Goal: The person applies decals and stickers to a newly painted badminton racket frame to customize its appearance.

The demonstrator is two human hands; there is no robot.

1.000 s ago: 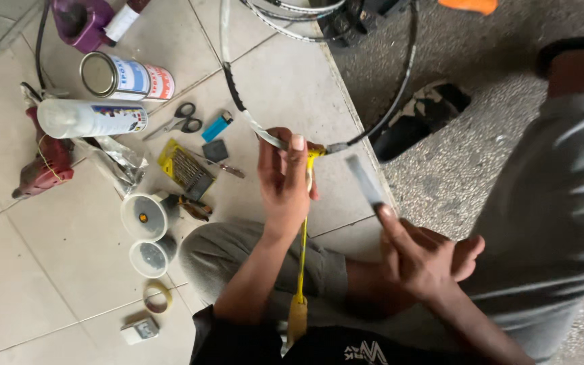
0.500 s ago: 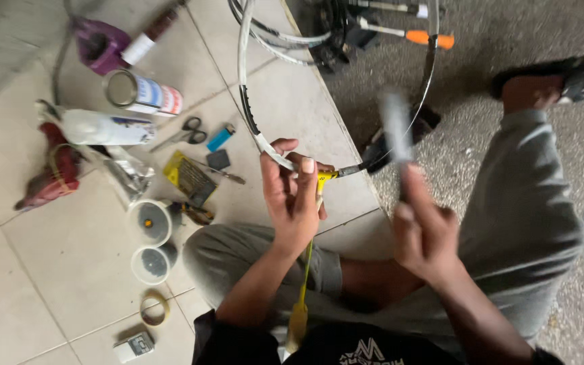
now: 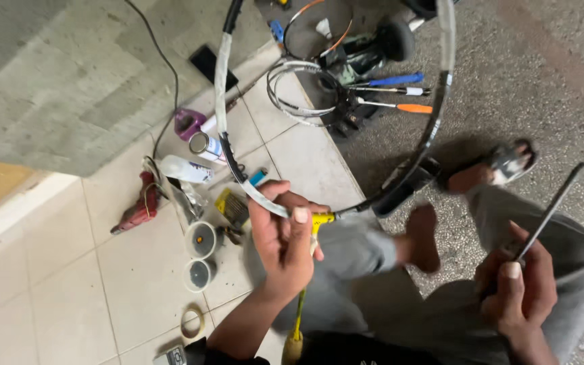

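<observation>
left hand (image 3: 284,238) fisted, right hand (image 3: 516,289) gripping

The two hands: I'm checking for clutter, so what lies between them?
In the head view, between the left hand gripping the racket frame and the right hand holding a thin dark tool, only the person's grey-trousered legs and a bare foot show.

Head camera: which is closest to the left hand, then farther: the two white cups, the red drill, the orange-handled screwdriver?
From the left hand:
1. Two white round cups, just left on the tiles.
2. Red drill, farther left.
3. Orange-handled screwdriver, far up on the right.
</observation>
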